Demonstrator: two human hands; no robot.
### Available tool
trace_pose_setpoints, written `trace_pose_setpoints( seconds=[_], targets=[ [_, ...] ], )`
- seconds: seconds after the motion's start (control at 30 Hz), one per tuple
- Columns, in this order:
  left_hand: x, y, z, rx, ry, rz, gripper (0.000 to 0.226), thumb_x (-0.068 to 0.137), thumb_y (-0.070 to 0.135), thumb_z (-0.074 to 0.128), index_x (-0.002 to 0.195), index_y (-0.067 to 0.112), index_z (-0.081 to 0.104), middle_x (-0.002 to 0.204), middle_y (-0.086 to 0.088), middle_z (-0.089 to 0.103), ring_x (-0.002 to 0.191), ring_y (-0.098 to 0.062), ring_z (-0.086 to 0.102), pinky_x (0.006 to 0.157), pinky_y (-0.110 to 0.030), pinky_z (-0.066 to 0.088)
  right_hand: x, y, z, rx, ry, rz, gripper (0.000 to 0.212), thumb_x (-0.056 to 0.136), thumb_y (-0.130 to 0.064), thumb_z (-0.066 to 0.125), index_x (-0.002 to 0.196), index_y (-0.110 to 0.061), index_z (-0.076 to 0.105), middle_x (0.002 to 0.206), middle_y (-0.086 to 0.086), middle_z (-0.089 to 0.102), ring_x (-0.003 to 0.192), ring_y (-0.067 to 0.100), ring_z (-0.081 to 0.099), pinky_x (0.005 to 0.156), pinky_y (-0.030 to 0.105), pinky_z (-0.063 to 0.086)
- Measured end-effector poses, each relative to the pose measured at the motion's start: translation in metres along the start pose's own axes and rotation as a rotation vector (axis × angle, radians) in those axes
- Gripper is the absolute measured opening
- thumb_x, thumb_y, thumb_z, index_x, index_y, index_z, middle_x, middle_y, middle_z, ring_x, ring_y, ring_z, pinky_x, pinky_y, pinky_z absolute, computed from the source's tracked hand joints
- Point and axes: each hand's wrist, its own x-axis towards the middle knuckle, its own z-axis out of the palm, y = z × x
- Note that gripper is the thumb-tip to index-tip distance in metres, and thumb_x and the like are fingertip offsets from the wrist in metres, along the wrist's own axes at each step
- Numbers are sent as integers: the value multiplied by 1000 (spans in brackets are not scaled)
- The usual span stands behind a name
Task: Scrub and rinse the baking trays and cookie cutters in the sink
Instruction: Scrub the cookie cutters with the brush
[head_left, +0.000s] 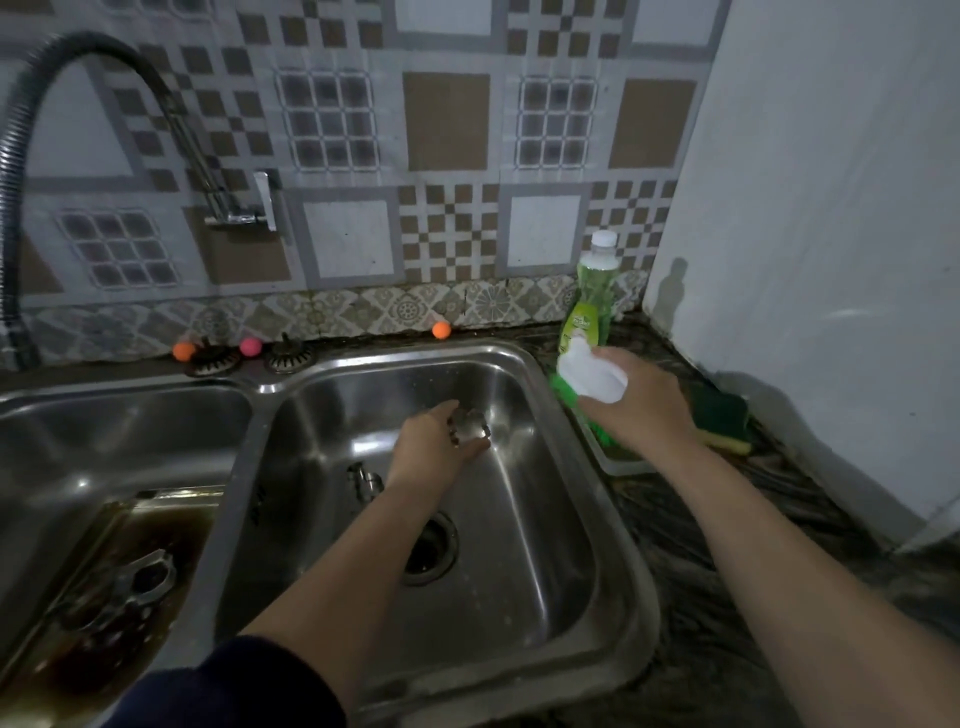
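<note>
Left hand holds a small metal cookie cutter over the right sink basin. Right hand grips a white sponge beside the green soap bottle. Baking tray sits in the left basin, in brown water.

right basin floor open around drain, detergent bottle and sponge crowding right counter

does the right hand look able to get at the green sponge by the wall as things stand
Probably not yet: the right hand already grips a white foamy pad. The green sponge lies just behind that hand on the counter, with nothing between them.
</note>
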Motion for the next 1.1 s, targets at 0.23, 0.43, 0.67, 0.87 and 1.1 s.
trace_pose_setpoints(
  seconds=[0.23,0.43,0.67,0.87,1.1],
  targets=[
    [-7,1,-5,27,-6,63,36,73,29,79,106,20,68,94,2,71,83,-15,65,73,-28,51,-31,-42,60,209,-83,-124,61,79,-27,71,136,-32,51,128,-2,59,111,14,55,78,18,40],
    [-9,-11,-24,19,59,50,34,73,25,78,105,18,67,93,-1,71,85,-19,66,72,-30,51,-41,-50,70,198,-131,-244,60,77,-25,72,134,-32,52,125,-4,59,109,12,55,77,18,41],
    [-9,-16,-31,-93,171,44,33,67,21,80,98,22,70,87,2,72,83,-15,67,76,-31,54,-38,-54,76,208,-160,-218,58,80,-33,71,135,-38,49,120,-11,54,106,9,53,73,19,42],
    [-16,-7,-38,-342,191,91,38,76,10,78,109,23,64,91,20,64,82,17,58,73,0,41,-26,-54,75,706,-191,84,49,79,-25,75,125,-31,59,100,0,64,87,10,63,59,18,47],
    [-9,-12,-41,-927,6,-155,35,90,22,62,125,15,60,113,-8,70,106,-18,66,90,-29,53,-32,-48,83,778,-254,113,48,78,-28,76,123,-34,59,101,2,70,89,12,68,69,27,54]
  ],
)
